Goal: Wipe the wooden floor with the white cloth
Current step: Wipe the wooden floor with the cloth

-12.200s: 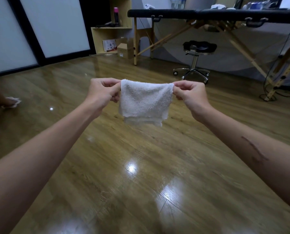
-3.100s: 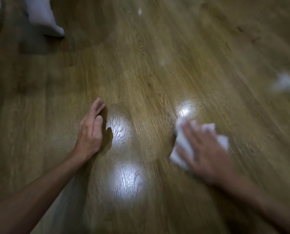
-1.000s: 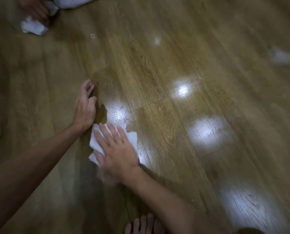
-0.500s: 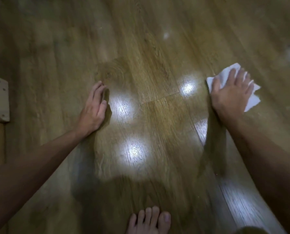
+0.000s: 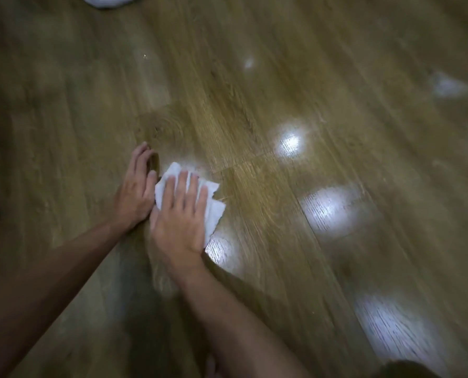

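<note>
Risk here: the right hand [image 5: 179, 218], fingers flat and spread, only presses the white cloth [image 5: 211, 211], so on this glossy wooden floor [image 5: 336, 268] it could bunch or slip free. The cloth lies under that palm, peeking out at three o'clock, touching the left hand [image 5: 134, 193], flat at nine o'clock.
</note>
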